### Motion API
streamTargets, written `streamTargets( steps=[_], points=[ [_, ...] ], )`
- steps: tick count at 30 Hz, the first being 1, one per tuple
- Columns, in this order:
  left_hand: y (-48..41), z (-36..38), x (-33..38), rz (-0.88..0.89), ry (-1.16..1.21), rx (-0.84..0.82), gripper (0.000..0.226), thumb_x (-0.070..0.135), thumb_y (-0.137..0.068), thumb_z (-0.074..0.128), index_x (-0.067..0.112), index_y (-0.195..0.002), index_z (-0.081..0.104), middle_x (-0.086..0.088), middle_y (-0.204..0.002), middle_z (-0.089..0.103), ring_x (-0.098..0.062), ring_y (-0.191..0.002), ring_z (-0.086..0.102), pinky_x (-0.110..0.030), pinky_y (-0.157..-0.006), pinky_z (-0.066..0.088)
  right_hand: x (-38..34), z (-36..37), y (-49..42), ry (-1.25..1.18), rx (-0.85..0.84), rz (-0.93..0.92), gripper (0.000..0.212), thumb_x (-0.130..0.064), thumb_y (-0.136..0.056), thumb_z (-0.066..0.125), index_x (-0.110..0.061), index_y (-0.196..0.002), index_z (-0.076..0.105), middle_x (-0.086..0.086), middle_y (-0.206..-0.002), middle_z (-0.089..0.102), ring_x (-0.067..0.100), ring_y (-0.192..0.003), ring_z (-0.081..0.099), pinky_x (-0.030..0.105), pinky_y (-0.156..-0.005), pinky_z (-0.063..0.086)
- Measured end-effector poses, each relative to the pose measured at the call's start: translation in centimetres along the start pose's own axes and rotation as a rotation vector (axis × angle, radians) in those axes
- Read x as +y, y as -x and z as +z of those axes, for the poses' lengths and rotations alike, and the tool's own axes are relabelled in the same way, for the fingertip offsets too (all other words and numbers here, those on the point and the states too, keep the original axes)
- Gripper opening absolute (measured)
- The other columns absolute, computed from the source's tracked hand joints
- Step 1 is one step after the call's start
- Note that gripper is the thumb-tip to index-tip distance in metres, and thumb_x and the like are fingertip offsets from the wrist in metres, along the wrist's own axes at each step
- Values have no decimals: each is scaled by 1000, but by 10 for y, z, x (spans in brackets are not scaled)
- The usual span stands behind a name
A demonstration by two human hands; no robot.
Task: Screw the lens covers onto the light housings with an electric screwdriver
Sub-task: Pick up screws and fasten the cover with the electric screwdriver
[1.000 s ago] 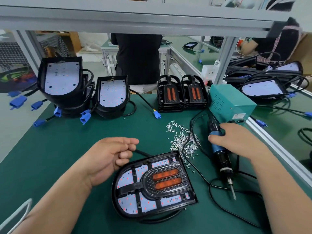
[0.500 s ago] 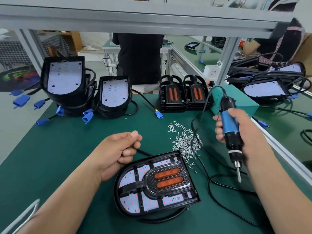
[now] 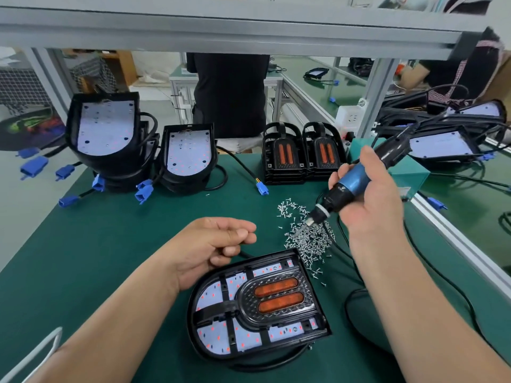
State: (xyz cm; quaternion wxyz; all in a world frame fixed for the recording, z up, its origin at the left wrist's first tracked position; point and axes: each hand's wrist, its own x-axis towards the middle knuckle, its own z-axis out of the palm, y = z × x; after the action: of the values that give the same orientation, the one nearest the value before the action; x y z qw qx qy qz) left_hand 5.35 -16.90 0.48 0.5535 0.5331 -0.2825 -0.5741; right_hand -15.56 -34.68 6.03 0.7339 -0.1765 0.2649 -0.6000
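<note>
A black light housing (image 3: 210, 341) lies on the green mat near me, with a black lens cover (image 3: 272, 298) with two orange strips set in it. My right hand (image 3: 370, 200) grips the blue electric screwdriver (image 3: 351, 186), tilted so its bit points down-left into the pile of loose screws (image 3: 307, 236). My left hand (image 3: 210, 244) rests on the mat just behind the housing, fingers loosely curled over the housing's black cable; I cannot tell whether it holds anything.
Bare housings (image 3: 188, 153) with blue connectors stand stacked at the back left. Two stacks of spare lens covers (image 3: 302, 153) sit at the back centre beside a green power box (image 3: 409, 172). The screwdriver's black cable (image 3: 456, 291) loops on the right. A person stands behind the bench.
My right hand lifted the screwdriver off the mat, then tilted it and brought its bit down to the screw pile. My left hand stayed beside the housing.
</note>
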Motion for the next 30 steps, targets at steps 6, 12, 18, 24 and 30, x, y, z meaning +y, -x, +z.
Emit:
streamTargets(
  steps=[6,12,18,24,30],
  points=[
    [-3,5,2,1,-15,-19,12,3,-98,65,1,-109,67,-10,-90,73,-7,-55,41,-13,-39,28,22,-4,11,-220,8,-18,27,-4,-86,82,-5,-105,64,10,-75,63,23,-66,63,47,-84,64],
    [-5,9,-3,28,-81,-54,8,10,-104,60,3,-103,63,1,-71,68,-3,-45,39,-12,-39,28,41,4,21,-210,-173,-19,14,-9,-88,74,-8,-94,61,6,-74,57,19,-60,55,37,-72,58],
    [-8,3,-4,33,43,-75,21,5,-87,71,-1,-107,70,-13,-91,72,-7,-54,41,-13,-40,30,48,6,22,-151,-211,-17,12,-11,-90,72,-10,-95,61,4,-76,55,18,-59,52,35,-68,56],
    [-10,0,-7,37,72,-69,23,2,-83,74,0,-106,72,-20,-99,74,-8,-54,43,-13,-39,32,47,6,21,-149,-232,-35,9,-10,-91,70,-10,-94,61,4,-76,53,18,-59,51,35,-67,55],
    [-10,1,-9,43,34,-32,16,-5,-89,71,2,-104,73,-21,-99,76,-7,-52,43,-13,-39,31,48,4,22,-116,-261,-40,9,-11,-94,67,-10,-97,59,3,-76,54,17,-59,52,35,-67,55]
  ],
)
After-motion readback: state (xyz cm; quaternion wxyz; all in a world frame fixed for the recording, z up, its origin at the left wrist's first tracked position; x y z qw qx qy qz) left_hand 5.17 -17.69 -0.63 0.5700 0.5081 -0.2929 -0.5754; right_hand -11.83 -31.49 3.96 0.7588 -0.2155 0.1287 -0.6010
